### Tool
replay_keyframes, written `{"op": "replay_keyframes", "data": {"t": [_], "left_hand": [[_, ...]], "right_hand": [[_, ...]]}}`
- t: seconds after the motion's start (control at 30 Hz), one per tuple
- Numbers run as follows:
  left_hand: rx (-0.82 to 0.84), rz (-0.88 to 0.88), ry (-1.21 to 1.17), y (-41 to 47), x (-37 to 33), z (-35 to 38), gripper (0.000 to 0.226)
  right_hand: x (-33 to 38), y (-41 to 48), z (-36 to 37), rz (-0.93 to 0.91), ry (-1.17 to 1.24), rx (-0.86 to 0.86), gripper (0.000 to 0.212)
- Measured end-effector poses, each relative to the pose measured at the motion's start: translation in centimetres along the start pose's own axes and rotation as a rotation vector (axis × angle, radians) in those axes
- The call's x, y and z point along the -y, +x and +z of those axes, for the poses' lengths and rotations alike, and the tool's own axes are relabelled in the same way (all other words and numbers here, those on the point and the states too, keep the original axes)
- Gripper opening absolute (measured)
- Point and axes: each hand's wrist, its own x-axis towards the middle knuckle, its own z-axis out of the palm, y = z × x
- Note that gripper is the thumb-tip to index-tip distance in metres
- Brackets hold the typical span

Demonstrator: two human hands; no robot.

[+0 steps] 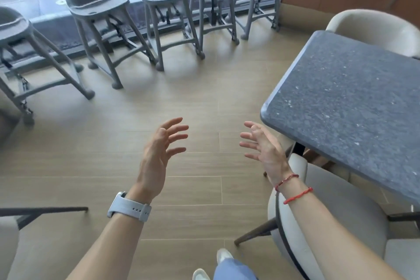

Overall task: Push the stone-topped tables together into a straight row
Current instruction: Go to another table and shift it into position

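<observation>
A dark speckled stone-topped table (345, 107) fills the right side of the head view, its rounded near-left corner close to my right hand. My right hand (263, 145) hovers in the air just left of that corner, fingers spread, holding nothing and apart from the table. My left hand (161, 150) is raised over the floor in the middle, fingers spread, palm turned toward the right hand, empty. A grey watch sits on my left wrist, and red string bracelets circle my right wrist. Only one stone-topped table is in view.
A cream upholstered chair (318, 218) stands under the table's near side; another cream chair (372, 27) is behind the table. Several grey high chairs (100, 29) line the window at the back. A chair leg (45, 210) juts in at lower left. Wood-look floor (113, 143) lies between.
</observation>
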Motion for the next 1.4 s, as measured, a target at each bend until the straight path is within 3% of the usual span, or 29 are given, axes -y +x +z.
{"op": "replay_keyframes", "data": {"t": [0.17, 0.4, 0.5, 0.67, 0.8, 1.2, 1.4], "left_hand": [[0.034, -0.017, 0.007, 6.8, 0.2, -1.8, 0.065], [0.101, -0.019, 0.046, 22.1, -1.0, -1.5, 0.067], [0.155, -0.021, 0.068, 29.0, -1.7, -0.5, 0.063], [0.231, -0.049, 0.078, 38.4, -2.0, 0.7, 0.061], [0.305, -0.073, 0.079, 44.7, -1.5, 1.4, 0.061], [0.753, -0.135, 0.097, 64.7, -0.9, 0.9, 0.061], [0.995, -0.166, 0.081, 71.6, -1.4, 4.6, 0.074]], "right_hand": [[1.6, 6.3, 2.2, 0.003, 0.026, -0.020, 0.043], [4.8, 19.3, 3.1, -0.008, 0.073, -0.079, 0.043], [6.7, 24.7, 2.4, 0.000, 0.107, -0.134, 0.032], [8.9, 31.8, 1.6, 0.036, 0.135, -0.218, 0.051], [9.3, 36.2, 0.9, 0.046, 0.154, -0.311, 0.046], [11.9, 45.7, 4.2, 0.036, 0.213, -0.729, 0.042], [13.2, 46.9, 4.9, 0.056, 0.265, -0.959, 0.036]]}}
